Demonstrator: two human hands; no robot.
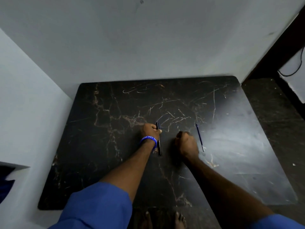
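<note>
A black pen (159, 142) lies lengthwise on the dark marble table (105, 146), near its middle. My left hand (151, 130), with a blue wristband, grips the pen near its far end, fingers curled on it. My right hand (186, 142) rests on the table to the right of the pen as a closed fist, and nothing shows in it. A thin blue pen refill (200, 137) lies on the table just right of my right hand, apart from it.
White walls stand close behind and to the left of the table. A dark floor (274, 123) and a dark door frame lie to the right. A blue cloth (6, 187) shows at the left edge. Bare feet stand below the table's near edge.
</note>
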